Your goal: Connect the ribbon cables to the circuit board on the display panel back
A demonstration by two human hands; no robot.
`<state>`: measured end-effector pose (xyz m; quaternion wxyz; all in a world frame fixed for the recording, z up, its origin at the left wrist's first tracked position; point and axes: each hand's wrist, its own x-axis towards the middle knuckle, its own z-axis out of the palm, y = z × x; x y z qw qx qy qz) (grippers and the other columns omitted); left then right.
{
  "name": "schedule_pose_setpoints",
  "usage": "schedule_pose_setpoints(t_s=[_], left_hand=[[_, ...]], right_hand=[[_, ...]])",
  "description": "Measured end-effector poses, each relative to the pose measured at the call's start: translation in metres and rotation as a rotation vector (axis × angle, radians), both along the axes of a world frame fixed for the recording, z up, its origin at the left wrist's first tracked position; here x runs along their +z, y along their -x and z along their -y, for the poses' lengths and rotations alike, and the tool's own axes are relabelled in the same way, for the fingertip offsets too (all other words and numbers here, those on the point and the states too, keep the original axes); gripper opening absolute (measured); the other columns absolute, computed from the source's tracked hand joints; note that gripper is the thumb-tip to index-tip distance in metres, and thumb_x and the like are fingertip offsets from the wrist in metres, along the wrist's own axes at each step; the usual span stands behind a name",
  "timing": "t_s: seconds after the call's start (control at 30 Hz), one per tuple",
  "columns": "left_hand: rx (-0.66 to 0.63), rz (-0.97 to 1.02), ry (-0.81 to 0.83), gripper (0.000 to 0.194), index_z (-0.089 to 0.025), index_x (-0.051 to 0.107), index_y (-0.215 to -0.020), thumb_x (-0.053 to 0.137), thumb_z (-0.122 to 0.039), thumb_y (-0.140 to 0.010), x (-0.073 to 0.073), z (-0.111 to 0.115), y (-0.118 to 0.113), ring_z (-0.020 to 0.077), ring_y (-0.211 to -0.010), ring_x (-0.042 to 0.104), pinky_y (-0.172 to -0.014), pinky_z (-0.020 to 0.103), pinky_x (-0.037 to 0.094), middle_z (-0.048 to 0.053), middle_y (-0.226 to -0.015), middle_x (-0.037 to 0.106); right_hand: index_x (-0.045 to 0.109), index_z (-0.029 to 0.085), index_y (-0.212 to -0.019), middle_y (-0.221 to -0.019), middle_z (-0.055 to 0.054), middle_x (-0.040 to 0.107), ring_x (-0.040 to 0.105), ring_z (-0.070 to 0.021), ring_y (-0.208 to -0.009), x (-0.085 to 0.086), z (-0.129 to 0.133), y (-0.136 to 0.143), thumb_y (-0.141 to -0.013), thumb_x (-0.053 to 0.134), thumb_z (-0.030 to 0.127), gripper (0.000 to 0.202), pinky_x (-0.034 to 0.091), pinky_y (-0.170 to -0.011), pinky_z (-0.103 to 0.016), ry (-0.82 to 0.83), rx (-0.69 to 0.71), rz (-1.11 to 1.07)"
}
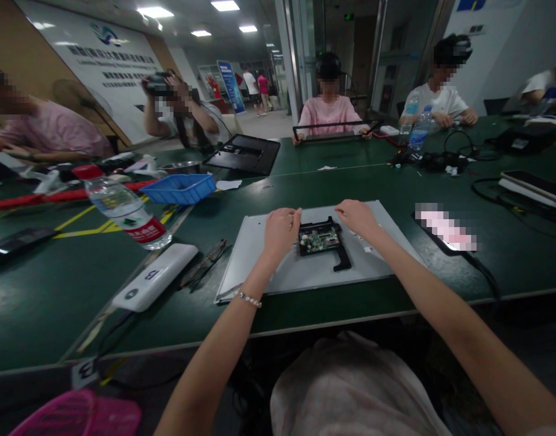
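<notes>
Where hands cover: circuit board (320, 238) edges.

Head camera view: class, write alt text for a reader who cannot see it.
Two bare hands, left hand and right hand, rest at either side of a green circuit board in a black bracket, on a grey metal panel on a green table. Other people sit around it.
</notes>
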<state>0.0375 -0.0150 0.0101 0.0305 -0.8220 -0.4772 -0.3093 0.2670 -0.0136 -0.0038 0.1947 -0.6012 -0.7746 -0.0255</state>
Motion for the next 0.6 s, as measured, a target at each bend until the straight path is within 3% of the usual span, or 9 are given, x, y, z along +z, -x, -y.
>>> schedule_pose_setpoints(t_s=[0.1,0.2,0.37,0.43,0.6], left_hand=[[0.064,0.025,0.011,0.055,-0.014,0.069,-0.075,0.022,-0.032,-0.097,0.001,-0.003,0.004,0.0211,-0.082,0.062,-0.087,0.037,0.040,0.009,-0.079,0.068],[0.083,-0.015,0.042,0.054,-0.013,0.068,-0.071,0.023,-0.028,-0.096,-0.003,-0.008,0.007,0.0216,-0.081,0.062,-0.085,0.036,0.041,0.011,-0.076,0.067],[-0.065,-0.073,0.103,0.033,-0.014,0.061,-0.103,0.036,-0.034,-0.095,-0.018,-0.010,0.003,0.0210,-0.097,0.057,-0.089,0.033,0.042,0.009,-0.101,0.064],[-0.114,-0.086,0.130,0.034,-0.014,0.055,-0.114,0.039,-0.036,-0.094,-0.024,-0.010,0.001,0.0211,-0.105,0.054,-0.093,0.033,0.041,0.010,-0.111,0.060],[-0.053,-0.138,0.137,0.030,-0.014,0.057,-0.112,0.049,-0.033,-0.089,-0.029,-0.009,0.000,0.0242,-0.106,0.050,-0.095,0.036,0.039,0.011,-0.108,0.056]], right_hand=[[0.067,0.017,-0.106,-0.106,-0.009,0.066,0.059,-0.0207,-0.098,0.000,0.000,0.000,-0.093,0.040,0.023,0.030,0.043,-0.082,-0.029,-0.038,0.024,-0.038],[0.066,0.017,-0.104,-0.106,-0.008,0.066,0.059,-0.0200,-0.098,-0.001,0.000,0.000,-0.093,0.040,0.022,0.030,0.043,-0.083,-0.029,-0.090,0.043,-0.079],[0.067,0.017,-0.101,-0.102,-0.006,0.067,0.059,-0.0194,-0.096,-0.005,-0.003,0.004,-0.091,0.044,0.018,0.026,0.043,-0.084,-0.029,-0.157,0.089,-0.128],[0.067,0.017,-0.100,-0.102,-0.006,0.068,0.060,-0.0194,-0.097,-0.007,-0.004,0.008,-0.090,0.045,0.017,0.024,0.044,-0.085,-0.030,-0.163,0.106,-0.138],[0.068,0.018,-0.101,-0.103,-0.007,0.068,0.060,-0.0198,-0.098,-0.011,-0.005,0.014,-0.088,0.049,0.016,0.023,0.044,-0.086,-0.030,-0.102,0.133,-0.123]])
